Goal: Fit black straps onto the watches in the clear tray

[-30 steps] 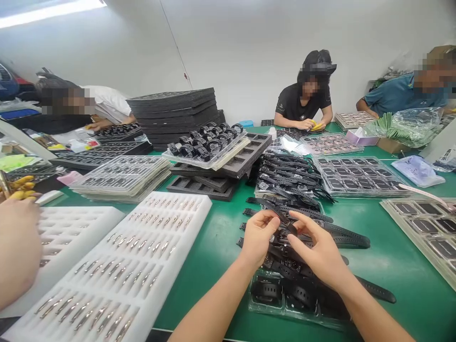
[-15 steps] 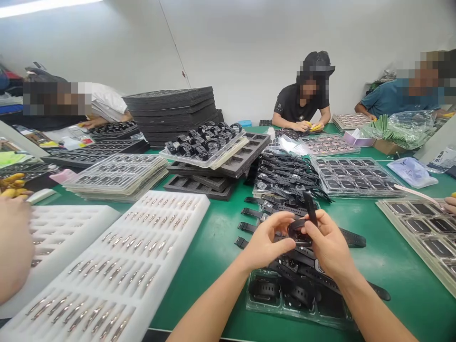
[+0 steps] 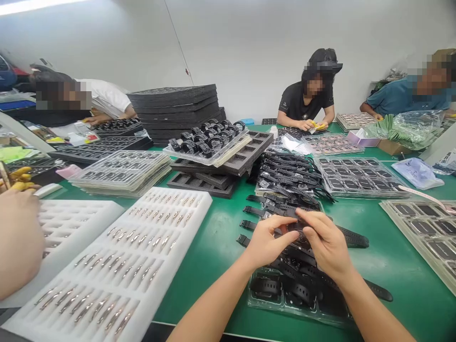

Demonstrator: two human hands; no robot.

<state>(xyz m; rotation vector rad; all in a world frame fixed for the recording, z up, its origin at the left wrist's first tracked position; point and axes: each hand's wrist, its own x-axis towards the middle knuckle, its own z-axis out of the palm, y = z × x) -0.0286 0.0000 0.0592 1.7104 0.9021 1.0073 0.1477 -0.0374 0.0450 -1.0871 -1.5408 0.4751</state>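
Note:
My left hand (image 3: 270,241) and my right hand (image 3: 327,243) meet over a black smartwatch (image 3: 302,239), mostly hidden by my fingers. The thumb and fingers of my left hand close on its near side. My right hand grips it from the other side, with fingers bent over the top. Beneath my hands, several black watches with straps laid out flat lie across a clear plastic tray (image 3: 263,305). Two looped black straps (image 3: 266,286) sit in its front compartments.
White foam racks (image 3: 167,273) with metal pieces stand left. Beyond my hands lies a heap of strapped watches (image 3: 290,173). Watch trays (image 3: 420,232) are at right; a tray of looped watches (image 3: 213,154) tops dark foam. Co-workers sit across; another person's hand (image 3: 19,232) reaches in at left.
The strap that stood up between my hands is now folded down under my fingers. My right hand has come over the watch, closer to my left. The view has shifted slightly.

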